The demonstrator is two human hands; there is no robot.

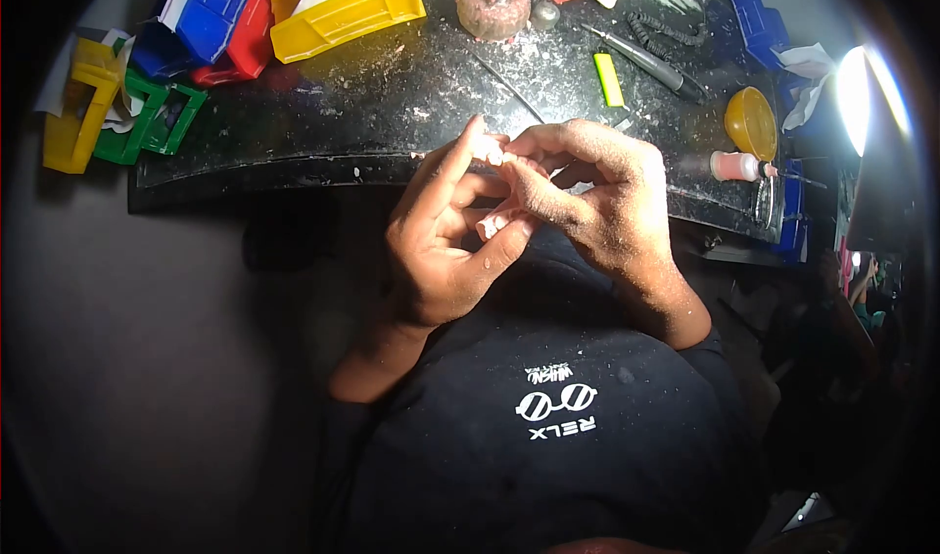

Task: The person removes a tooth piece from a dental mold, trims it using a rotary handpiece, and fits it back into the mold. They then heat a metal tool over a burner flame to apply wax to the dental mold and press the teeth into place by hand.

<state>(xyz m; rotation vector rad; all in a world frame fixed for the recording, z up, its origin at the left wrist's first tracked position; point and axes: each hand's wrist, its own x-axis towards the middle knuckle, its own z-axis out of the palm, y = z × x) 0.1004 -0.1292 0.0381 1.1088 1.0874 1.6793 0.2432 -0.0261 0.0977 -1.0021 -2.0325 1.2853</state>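
Over the front edge of the bench, both hands hold a small pink-and-white denture (496, 222). My left hand (441, 236) cups it from the left, with the thumb below and the index finger raised along its far end. From the right, my right hand (612, 187) pinches it between thumb and fingers; pale dust coats the skin. Fingers cover much of the denture, so its full shape is hidden. A thin dark metal tool (507, 86) lies on the bench just beyond my fingertips.
The black bench (343, 114) is strewn with pale debris. On it are a spirit burner (493, 8), a corded handpiece (646, 62), a green lighter (608, 79), a yellow bowl (751, 123) and a pink bottle (734, 166). Coloured bins (348, 16) stand left; a bright lamp (855, 99) glows right.
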